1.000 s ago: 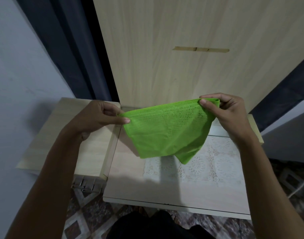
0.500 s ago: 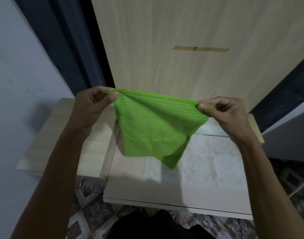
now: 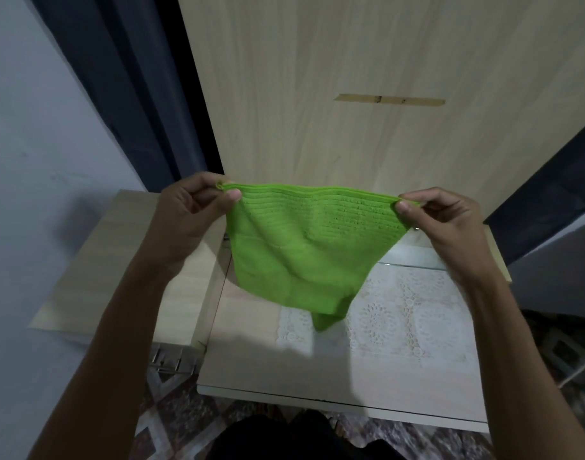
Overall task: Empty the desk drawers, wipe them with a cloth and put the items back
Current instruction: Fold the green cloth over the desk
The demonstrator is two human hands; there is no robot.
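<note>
While the tall wooden panel [image 3: 367, 78] filled the background, a pale desk surface [image 3: 251, 366] lay below it, part covered by a lace mat [image 3: 400, 320]. Above that surface hung the green cloth [image 3: 301, 247], stretched by its top edge and drooping to a point without touching the wood. The left hand [image 3: 188, 214] pinched one upper corner, the right hand [image 3: 443, 224] the other, well apart. This looked like readying the cloth for wiping, probably by folding it. Next the corners would need bringing together into a pad, then carrying to a drawer; no open drawer showed clearly.
</note>
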